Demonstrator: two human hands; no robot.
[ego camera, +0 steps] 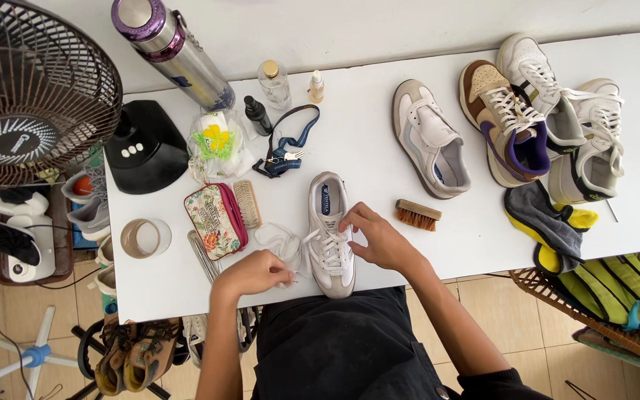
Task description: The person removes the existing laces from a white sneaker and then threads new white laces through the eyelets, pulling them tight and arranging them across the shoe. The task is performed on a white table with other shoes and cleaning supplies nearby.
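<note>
A white sneaker (330,222) lies at the table's near edge, toe toward me, with its laces partly undone. My right hand (376,238) pinches the laces on the shoe's right side near the tongue. My left hand (256,272) rests on the table just left of the shoe and pinches the end of a white lace. A crumpled white cloth (278,240) lies between my left hand and the shoe.
A wooden brush (418,215) lies right of the shoe. A floral pouch (215,220), tape roll (144,238), small bottles (274,84), a lanyard (287,144) and a fan (31,96) are to the left. Several more sneakers (512,122) and a grey-yellow cloth (551,226) are on the right.
</note>
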